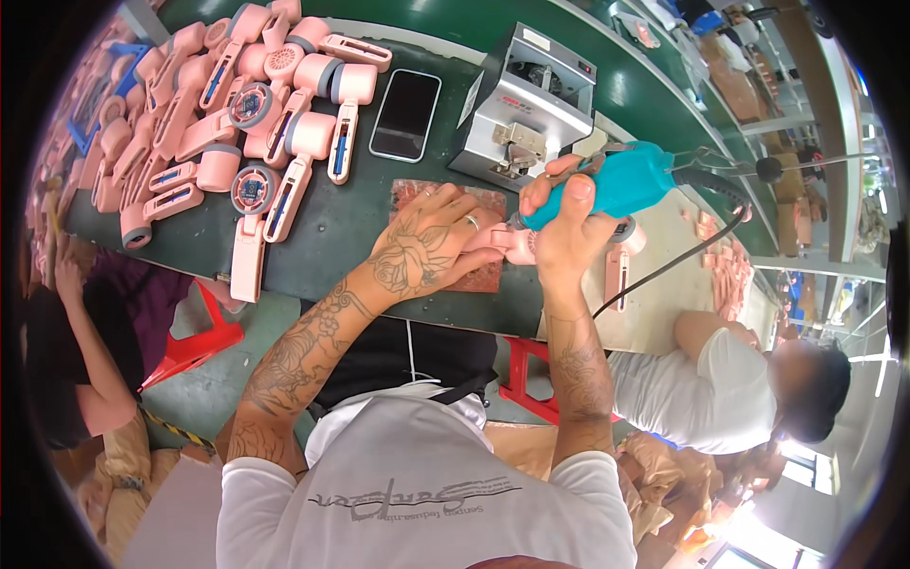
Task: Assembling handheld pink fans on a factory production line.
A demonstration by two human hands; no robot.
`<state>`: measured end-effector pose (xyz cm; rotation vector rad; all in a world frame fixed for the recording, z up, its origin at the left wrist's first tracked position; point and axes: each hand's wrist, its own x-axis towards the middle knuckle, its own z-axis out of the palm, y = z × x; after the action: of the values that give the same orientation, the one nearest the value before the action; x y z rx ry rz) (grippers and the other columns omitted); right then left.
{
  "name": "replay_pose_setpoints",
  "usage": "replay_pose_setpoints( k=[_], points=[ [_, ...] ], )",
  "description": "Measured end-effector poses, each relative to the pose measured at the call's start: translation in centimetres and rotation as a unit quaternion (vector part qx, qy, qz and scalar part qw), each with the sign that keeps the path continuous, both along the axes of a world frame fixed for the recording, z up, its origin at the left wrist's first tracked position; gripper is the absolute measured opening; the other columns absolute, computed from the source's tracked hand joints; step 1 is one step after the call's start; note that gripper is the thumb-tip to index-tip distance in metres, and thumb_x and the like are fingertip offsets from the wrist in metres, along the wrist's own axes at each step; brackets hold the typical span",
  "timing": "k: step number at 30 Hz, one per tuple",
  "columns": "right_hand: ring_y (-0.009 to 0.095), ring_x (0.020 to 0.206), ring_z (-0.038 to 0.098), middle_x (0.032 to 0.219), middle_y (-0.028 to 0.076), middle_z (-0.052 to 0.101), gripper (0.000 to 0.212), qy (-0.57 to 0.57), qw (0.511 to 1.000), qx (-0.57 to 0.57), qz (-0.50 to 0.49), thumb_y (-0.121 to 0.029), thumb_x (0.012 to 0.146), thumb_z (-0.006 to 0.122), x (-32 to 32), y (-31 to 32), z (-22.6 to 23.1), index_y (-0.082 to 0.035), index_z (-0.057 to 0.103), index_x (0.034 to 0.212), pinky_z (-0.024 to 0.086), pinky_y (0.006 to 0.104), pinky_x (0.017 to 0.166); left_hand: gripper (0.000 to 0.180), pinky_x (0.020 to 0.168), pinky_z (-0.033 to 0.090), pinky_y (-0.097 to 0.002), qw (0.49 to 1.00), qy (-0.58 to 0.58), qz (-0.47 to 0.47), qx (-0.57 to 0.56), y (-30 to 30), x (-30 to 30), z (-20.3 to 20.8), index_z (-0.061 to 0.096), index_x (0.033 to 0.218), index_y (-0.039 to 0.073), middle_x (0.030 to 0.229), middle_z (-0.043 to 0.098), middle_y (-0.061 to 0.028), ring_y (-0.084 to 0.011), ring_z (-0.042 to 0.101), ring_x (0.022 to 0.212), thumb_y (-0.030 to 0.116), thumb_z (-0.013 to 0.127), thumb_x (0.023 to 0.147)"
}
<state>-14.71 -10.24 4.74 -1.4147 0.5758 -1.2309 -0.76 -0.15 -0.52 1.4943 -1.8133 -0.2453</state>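
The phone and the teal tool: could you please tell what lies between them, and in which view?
In the head view, the grey machine stands between the phone and the teal tool, which the right hand grips.

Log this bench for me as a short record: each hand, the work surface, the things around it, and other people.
Left hand: fingers gripping a pink fan part beside the reddish mat
Right hand: wrapped around a teal electric screwdriver
Surface: green workbench
Beyond the hands: smartphone, lying flat; gray screw feeder to its right
Left side: heaped pink handheld fans
Others: one person at right, another at left
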Motion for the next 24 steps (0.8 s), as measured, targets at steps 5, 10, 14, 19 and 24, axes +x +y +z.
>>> replay_pose_setpoints(
  k=[5, 10, 14, 19, 24],
  points=[
    [0.020, 0.061, 0.054, 0.071, 0.009, 0.055, 0.046, 0.032, 0.999, 0.000, -0.006, -0.042, 0.105, 0.062, 0.1, 0.1, -0.4, 0.003, 0.053, 0.099, 0.049, 0.0358, 0.059, 0.042, 0.092, 0.052, -0.0452, 0.999, -0.033, 0.001, 0.005, 0.0, 0.0, 0.3, 0.070, 0.114, 0.006, 0.115, 0.065, -0.0097, -0.0320, 0.060, 0.111, 0.042, 0.071, 0.093],
    [0.019, 0.060, 0.053, 0.071, 0.009, 0.056, 0.043, 0.030, 1.000, 0.000, 0.000, -0.040, 0.107, 0.059, 0.4, 0.0, -0.6, 0.001, 0.052, 0.097, 0.049, 0.0353, 0.059, 0.041, 0.087, 0.052, -0.0463, 0.999, -0.044, 0.016, -0.017, -0.2, -0.1, 0.2, 0.070, 0.109, 0.004, 0.111, 0.063, -0.0109, -0.0328, 0.060, 0.107, 0.041, 0.072, 0.092],
    [0.019, 0.060, 0.054, 0.071, 0.009, 0.056, 0.044, 0.070, 0.997, 0.002, -0.016, -0.041, 0.107, 0.058, 0.3, -0.5, -0.3, 0.003, 0.054, 0.101, 0.049, 0.0353, 0.059, 0.040, 0.087, 0.052, -0.0462, 0.999, -0.042, 0.008, -0.007, -0.1, 0.2, 0.5, 0.071, 0.110, 0.005, 0.110, 0.063, -0.0109, -0.0326, 0.060, 0.108, 0.041, 0.072, 0.093],
    [0.012, 0.062, 0.059, 0.070, 0.005, 0.062, 0.043, 0.006, 0.998, -0.028, -0.061, -0.041, 0.106, 0.061, 1.9, -1.9, 2.1, 0.002, 0.061, 0.105, 0.045, 0.0262, 0.057, 0.035, 0.089, 0.052, -0.0452, 0.999, -0.034, -0.001, -0.011, 0.2, 0.3, 0.3, 0.071, 0.120, 0.011, 0.111, 0.063, -0.0112, -0.0326, 0.060, 0.107, 0.034, 0.069, 0.095],
    [0.020, 0.065, 0.060, 0.073, 0.008, 0.058, 0.050, 0.013, 0.990, -0.126, -0.070, -0.047, 0.105, 0.062, 4.4, -4.6, 1.2, 0.003, 0.056, 0.106, 0.050, 0.0333, 0.060, 0.030, 0.091, 0.052, -0.0446, 0.999, -0.029, -0.002, -0.016, 0.4, 0.4, 0.2, 0.069, 0.121, 0.010, 0.112, 0.064, -0.0096, -0.0320, 0.060, 0.108, 0.024, 0.065, 0.095]
  ],
)
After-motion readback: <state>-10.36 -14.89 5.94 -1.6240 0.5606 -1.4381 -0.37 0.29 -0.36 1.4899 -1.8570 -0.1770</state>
